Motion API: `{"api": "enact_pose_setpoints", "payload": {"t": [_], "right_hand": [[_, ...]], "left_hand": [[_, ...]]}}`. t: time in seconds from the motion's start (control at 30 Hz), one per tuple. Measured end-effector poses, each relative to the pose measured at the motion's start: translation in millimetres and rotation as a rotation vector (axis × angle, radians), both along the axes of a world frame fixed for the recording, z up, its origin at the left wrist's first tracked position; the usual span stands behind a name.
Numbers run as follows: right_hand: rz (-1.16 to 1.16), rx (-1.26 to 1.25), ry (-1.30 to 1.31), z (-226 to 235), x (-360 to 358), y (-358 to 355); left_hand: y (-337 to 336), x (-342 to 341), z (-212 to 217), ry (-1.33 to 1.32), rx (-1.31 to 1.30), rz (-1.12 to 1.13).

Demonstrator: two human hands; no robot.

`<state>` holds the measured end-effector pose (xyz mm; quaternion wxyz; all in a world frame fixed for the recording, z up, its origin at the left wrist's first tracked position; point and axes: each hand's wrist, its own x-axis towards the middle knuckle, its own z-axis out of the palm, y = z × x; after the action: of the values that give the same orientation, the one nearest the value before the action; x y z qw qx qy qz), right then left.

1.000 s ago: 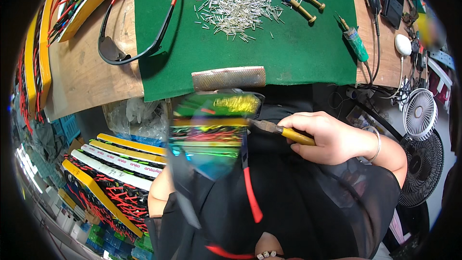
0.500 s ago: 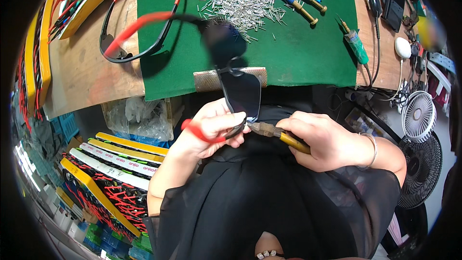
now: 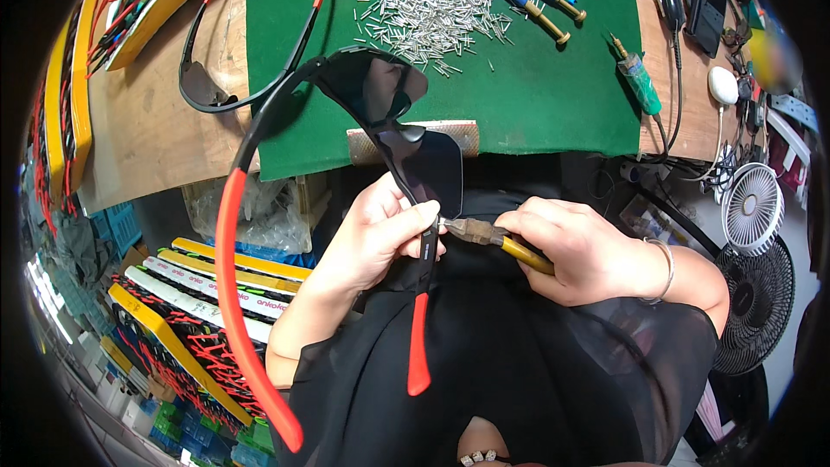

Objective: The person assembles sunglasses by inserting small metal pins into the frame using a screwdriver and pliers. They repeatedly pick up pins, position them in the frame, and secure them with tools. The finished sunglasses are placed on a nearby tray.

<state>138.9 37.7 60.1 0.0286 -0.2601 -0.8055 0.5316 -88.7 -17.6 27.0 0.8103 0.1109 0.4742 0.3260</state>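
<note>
— Our left hand point(image 3: 376, 238) pinches the hinge of the black sunglasses point(image 3: 389, 121), fingers closed on it; our right hand point(image 3: 588, 251) is wrapped around yellow-handled pliers point(image 3: 493, 238), nose at that hinge.

— A second ago only the pliers were in hand; now the glasses are raised above our lap, red-tipped arms point(image 3: 238, 294) spread.

— Below left, yellow-and-white cartons point(image 3: 199, 285) stacked; behind, the green mat point(image 3: 536, 78) and loose metal pins point(image 3: 441, 0).

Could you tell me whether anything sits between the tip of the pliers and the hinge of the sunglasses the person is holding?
Nothing visible does. The left hand pinches the sunglasses at the hinge, and the pliers in the right hand reach straight to it; their tip meets the frame beside the left fingertips.
</note>
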Motion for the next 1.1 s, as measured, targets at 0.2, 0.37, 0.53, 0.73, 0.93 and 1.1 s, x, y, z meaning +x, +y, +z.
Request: {"api": "enact_pose_setpoints", "payload": {"t": [0.2,0.37,0.53,0.73,0.93,1.1], "right_hand": [[0.046,-0.069,-0.067,5.6,0.8,5.5],[0.026,-0.223,-0.058,3.9,3.6,8.0],[-0.004,-0.378,-0.019,-4.3,6.2,7.5],[-0.036,-0.679,-0.126,4.4,2.3,16.2],[0.015,-0.357,-0.068,-0.8,4.5,7.3],[-0.003,-0.037,-0.022,0.0,1.4,-1.2]], "left_hand": [[-0.7,4.5,8.5,0.175,0.172,-0.059],[-8.6,13.8,11.0,0.312,0.156,0.051],[-12.4,10.7,6.9,0.215,0.041,0.090],[-10.5,14.5,12.2,0.274,0.107,0.151],[1.7,1.4,7.1,0.208,0.086,-0.100],[3.9,-2.6,-4.2,-0.090,-0.150,0.014]]}}
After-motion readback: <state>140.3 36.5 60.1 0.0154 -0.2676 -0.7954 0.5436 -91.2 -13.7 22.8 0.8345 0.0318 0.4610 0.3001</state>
